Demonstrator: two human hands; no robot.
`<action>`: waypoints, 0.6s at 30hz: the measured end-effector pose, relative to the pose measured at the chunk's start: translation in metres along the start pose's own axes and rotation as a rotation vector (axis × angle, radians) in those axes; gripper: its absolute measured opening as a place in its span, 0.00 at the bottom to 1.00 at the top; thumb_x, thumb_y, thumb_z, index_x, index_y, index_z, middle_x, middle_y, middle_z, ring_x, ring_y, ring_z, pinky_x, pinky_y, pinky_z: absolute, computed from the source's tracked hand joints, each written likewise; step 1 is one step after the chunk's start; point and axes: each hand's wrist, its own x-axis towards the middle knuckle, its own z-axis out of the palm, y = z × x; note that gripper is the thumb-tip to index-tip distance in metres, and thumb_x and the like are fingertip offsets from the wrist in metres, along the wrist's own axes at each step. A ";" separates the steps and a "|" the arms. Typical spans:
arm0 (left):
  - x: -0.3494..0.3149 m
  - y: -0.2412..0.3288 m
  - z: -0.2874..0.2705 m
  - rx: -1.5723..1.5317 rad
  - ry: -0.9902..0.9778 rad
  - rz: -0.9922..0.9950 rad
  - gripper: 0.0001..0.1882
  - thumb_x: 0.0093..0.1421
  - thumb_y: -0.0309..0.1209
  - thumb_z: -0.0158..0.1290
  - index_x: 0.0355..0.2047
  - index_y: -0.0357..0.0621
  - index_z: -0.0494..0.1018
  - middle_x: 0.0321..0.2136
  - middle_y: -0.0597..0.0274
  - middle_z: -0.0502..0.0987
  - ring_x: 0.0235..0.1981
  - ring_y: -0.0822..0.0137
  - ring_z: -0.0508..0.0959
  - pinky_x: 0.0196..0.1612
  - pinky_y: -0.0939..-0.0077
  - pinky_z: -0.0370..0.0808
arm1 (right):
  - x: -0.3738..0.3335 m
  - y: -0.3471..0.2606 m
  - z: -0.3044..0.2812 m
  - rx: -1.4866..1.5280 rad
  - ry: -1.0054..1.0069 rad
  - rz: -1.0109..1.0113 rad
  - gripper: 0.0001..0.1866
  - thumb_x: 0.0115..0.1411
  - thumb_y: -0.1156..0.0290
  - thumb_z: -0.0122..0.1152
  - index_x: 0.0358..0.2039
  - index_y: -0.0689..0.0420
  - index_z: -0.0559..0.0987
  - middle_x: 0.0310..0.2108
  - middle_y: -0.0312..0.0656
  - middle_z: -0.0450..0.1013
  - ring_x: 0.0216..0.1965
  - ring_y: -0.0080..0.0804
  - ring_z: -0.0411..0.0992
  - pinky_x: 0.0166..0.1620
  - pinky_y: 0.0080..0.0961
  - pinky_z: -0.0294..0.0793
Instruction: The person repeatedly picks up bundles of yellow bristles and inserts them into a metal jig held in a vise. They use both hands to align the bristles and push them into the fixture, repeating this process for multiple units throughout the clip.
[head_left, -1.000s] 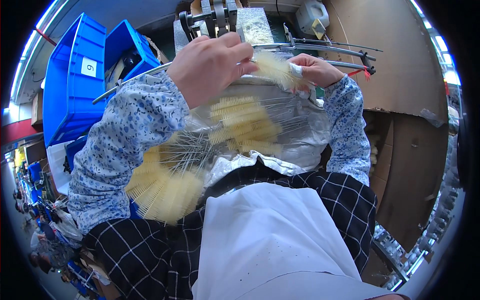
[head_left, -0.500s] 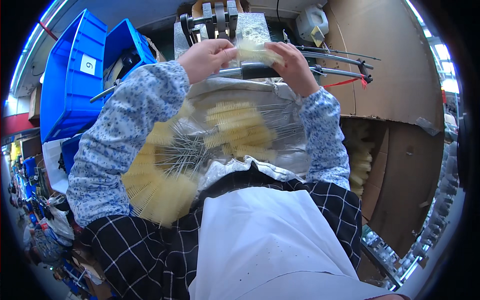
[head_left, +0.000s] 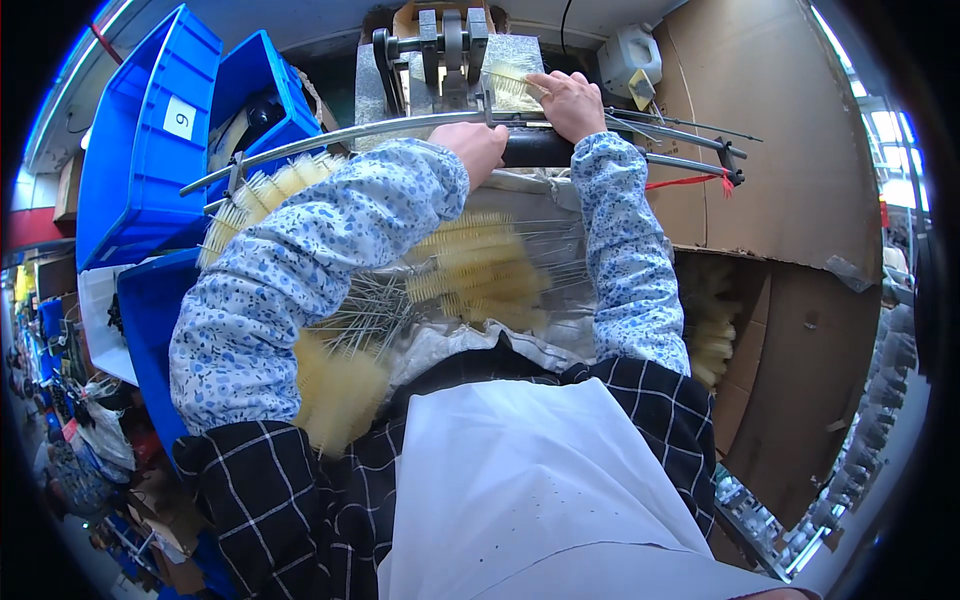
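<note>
My left hand (head_left: 472, 150) is closed in a fist beside a small upright metal pin, just below the curved metal rail (head_left: 330, 133). Whatever is inside it is hidden. Farther up and to the right, my right hand (head_left: 572, 106) has its index finger stretched left over a pale yellow bristle brush (head_left: 508, 78). Its other fingers are curled at the brush's right end. That brush lies over the shiny metal plate (head_left: 515, 52) of a machine (head_left: 450, 50). A heap of similar twisted-wire brushes (head_left: 480, 265) rests on the cloth near my lap, their wire stems crossing.
More brushes (head_left: 270, 195) stand along the rail's left part. Blue bins (head_left: 135, 150) are at the left, and a white jug (head_left: 630, 58) is at the back right. Cardboard panels (head_left: 770, 130) wall off the right side, with more brushes (head_left: 712, 335) beside them. A red ribbon (head_left: 727, 182) hangs from the rods.
My left hand has left the brush, moving right and nearer to me, and is now closed by the rail. My right hand has shifted slightly, with the brush now over the plate.
</note>
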 end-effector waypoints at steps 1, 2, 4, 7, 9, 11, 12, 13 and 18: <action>-0.001 0.001 -0.002 -0.002 0.000 0.005 0.16 0.56 0.38 0.47 0.41 0.40 0.66 0.29 0.51 0.75 0.34 0.55 0.76 0.36 0.63 0.72 | 0.000 0.001 0.000 0.007 0.005 0.005 0.16 0.52 0.66 0.53 0.42 0.39 0.75 0.30 0.30 0.70 0.35 0.30 0.66 0.40 0.30 0.63; -0.001 0.001 -0.002 0.000 0.003 0.008 0.16 0.56 0.38 0.48 0.41 0.40 0.66 0.29 0.51 0.75 0.33 0.55 0.76 0.35 0.63 0.72 | 0.001 0.001 0.001 0.005 -0.002 0.009 0.15 0.52 0.65 0.52 0.42 0.37 0.75 0.31 0.29 0.71 0.35 0.29 0.66 0.41 0.30 0.63; -0.001 0.000 -0.002 0.004 0.010 0.014 0.16 0.56 0.38 0.48 0.40 0.40 0.66 0.29 0.51 0.75 0.33 0.55 0.76 0.35 0.64 0.73 | 0.002 0.002 0.003 0.000 -0.014 0.015 0.16 0.53 0.65 0.50 0.42 0.35 0.75 0.33 0.29 0.72 0.36 0.29 0.67 0.41 0.31 0.62; 0.000 -0.001 0.000 0.007 0.023 0.021 0.15 0.56 0.38 0.48 0.39 0.40 0.66 0.29 0.51 0.75 0.33 0.55 0.76 0.35 0.64 0.73 | 0.003 0.000 0.004 -0.011 -0.020 0.015 0.15 0.53 0.65 0.51 0.42 0.35 0.75 0.33 0.29 0.73 0.36 0.29 0.67 0.42 0.30 0.61; 0.000 0.000 0.000 0.003 0.019 0.025 0.15 0.56 0.38 0.48 0.39 0.40 0.66 0.28 0.51 0.75 0.33 0.55 0.76 0.35 0.64 0.73 | 0.003 0.005 0.007 0.017 -0.015 -0.004 0.15 0.53 0.65 0.50 0.42 0.35 0.75 0.34 0.29 0.73 0.36 0.29 0.68 0.42 0.30 0.61; -0.001 0.000 -0.002 0.000 0.018 0.025 0.15 0.56 0.37 0.47 0.39 0.40 0.66 0.28 0.51 0.75 0.33 0.55 0.76 0.35 0.64 0.73 | 0.003 0.004 0.006 0.039 -0.026 -0.010 0.15 0.54 0.65 0.50 0.42 0.35 0.75 0.34 0.30 0.74 0.37 0.28 0.68 0.43 0.30 0.61; -0.001 0.000 -0.002 -0.002 0.016 0.023 0.15 0.57 0.37 0.47 0.39 0.40 0.66 0.28 0.51 0.75 0.33 0.55 0.76 0.35 0.64 0.73 | 0.004 0.004 0.004 0.046 -0.041 -0.004 0.15 0.54 0.65 0.50 0.42 0.35 0.75 0.34 0.31 0.74 0.37 0.28 0.69 0.43 0.30 0.61; -0.001 0.000 -0.003 -0.005 0.013 0.022 0.15 0.57 0.37 0.47 0.40 0.40 0.66 0.28 0.51 0.75 0.33 0.55 0.76 0.35 0.64 0.73 | 0.004 0.004 0.003 0.054 -0.056 0.002 0.15 0.54 0.65 0.49 0.42 0.35 0.75 0.35 0.31 0.75 0.37 0.28 0.69 0.43 0.30 0.61; 0.001 -0.001 0.001 -0.009 0.027 0.025 0.15 0.56 0.37 0.48 0.40 0.40 0.66 0.28 0.51 0.75 0.34 0.55 0.76 0.36 0.65 0.73 | 0.006 0.005 0.004 0.082 -0.064 0.018 0.14 0.55 0.63 0.49 0.41 0.35 0.76 0.33 0.34 0.75 0.36 0.30 0.71 0.42 0.30 0.61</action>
